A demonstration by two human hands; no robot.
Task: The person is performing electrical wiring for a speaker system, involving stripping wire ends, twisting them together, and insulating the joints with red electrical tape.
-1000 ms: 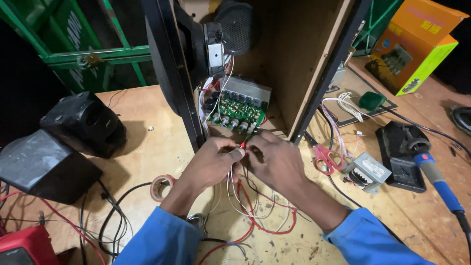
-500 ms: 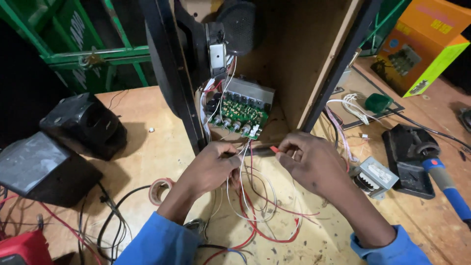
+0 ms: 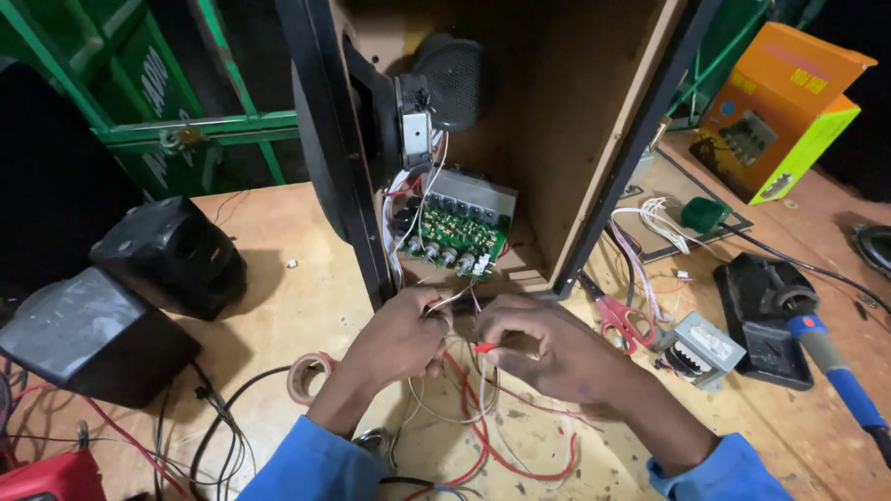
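Note:
My left hand (image 3: 401,336) and my right hand (image 3: 541,347) meet just in front of an open wooden speaker cabinet (image 3: 594,121). Both pinch thin wires: the left holds a white wire near its fingertips, the right grips a red wire end (image 3: 484,348). A tangle of red and white wires (image 3: 483,417) loops on the table below my hands. Inside the cabinet lies a green circuit board (image 3: 452,243) with wires running up to the speaker's magnet (image 3: 418,125).
Two black speaker units (image 3: 167,255) (image 3: 88,339) sit at the left. A tape roll (image 3: 308,376) lies by my left arm. Red-handled scissors (image 3: 620,320), a small transformer (image 3: 698,348), a blue-handled soldering iron (image 3: 835,371) and an orange-green box (image 3: 784,111) lie to the right.
My right hand pulled out to the right with the red wire half a second ago, and has now come back in beside my left hand at the cabinet's opening.

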